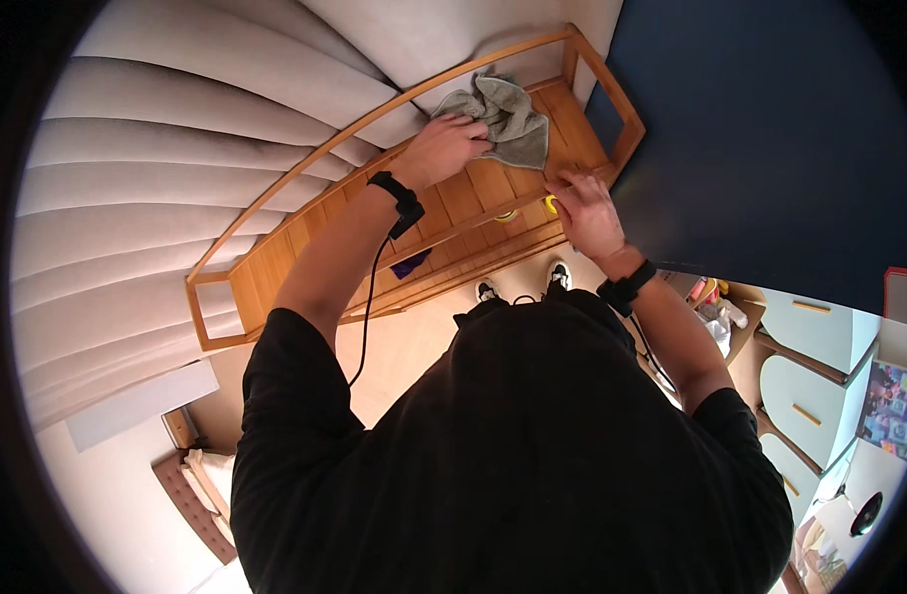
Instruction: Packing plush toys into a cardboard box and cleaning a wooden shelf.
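Observation:
A crumpled grey cloth (513,124) lies on the slatted top of a wooden rack (414,213), toward its right end. My left hand (450,148) is at the cloth's left side, its fingers curled onto the fabric. Close to the rack's front rail at the right, my right hand (587,213) has its fingers loosely bent and apart, with nothing seen in them. Whether its fingertips touch the rail is hard to tell. Each wrist wears a black band with a cable.
Pale curtain-like folds (176,168) run behind the rack, and a dark blue panel (760,139) borders its right end. Yellow round items and a purple item (410,264) show below the top. At right stand a cardboard box (741,322) of goods and light-blue drawers (805,396).

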A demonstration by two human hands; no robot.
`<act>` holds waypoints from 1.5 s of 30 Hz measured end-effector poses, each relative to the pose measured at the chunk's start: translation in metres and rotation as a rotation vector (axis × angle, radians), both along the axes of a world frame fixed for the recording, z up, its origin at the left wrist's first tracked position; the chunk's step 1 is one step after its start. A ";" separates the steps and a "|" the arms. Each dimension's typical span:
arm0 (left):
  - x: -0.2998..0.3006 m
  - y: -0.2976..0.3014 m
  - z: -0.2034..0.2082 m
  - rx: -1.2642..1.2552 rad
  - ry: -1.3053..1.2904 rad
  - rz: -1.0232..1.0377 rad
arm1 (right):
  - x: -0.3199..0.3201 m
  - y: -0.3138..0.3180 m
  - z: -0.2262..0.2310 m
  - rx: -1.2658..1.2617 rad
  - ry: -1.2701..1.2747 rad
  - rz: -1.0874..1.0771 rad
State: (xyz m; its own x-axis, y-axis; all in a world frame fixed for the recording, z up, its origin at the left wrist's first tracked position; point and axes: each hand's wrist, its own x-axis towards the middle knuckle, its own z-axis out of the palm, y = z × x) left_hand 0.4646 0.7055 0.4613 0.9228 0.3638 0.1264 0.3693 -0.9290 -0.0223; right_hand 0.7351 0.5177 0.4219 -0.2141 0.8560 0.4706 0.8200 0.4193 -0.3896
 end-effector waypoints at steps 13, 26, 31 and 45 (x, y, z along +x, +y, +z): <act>0.009 0.012 -0.003 0.061 0.070 -0.016 | 0.003 -0.005 0.001 -0.001 0.025 -0.049; 0.021 -0.042 -0.005 -0.201 -0.032 -0.319 | 0.002 0.001 0.002 0.004 -0.003 -0.118; 0.000 0.032 0.003 0.054 0.067 -0.108 | -0.005 0.000 0.006 -0.005 -0.010 -0.140; 0.024 -0.060 -0.010 -0.460 -0.133 -0.180 | 0.011 -0.005 -0.005 -0.115 0.151 -0.077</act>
State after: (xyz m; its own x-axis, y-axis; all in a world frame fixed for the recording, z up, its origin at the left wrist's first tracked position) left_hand 0.4889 0.6458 0.4518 0.9628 0.2465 0.1108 0.1749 -0.8809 0.4399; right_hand 0.7463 0.5126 0.4169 -0.0803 0.9172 0.3903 0.7765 0.3031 -0.5524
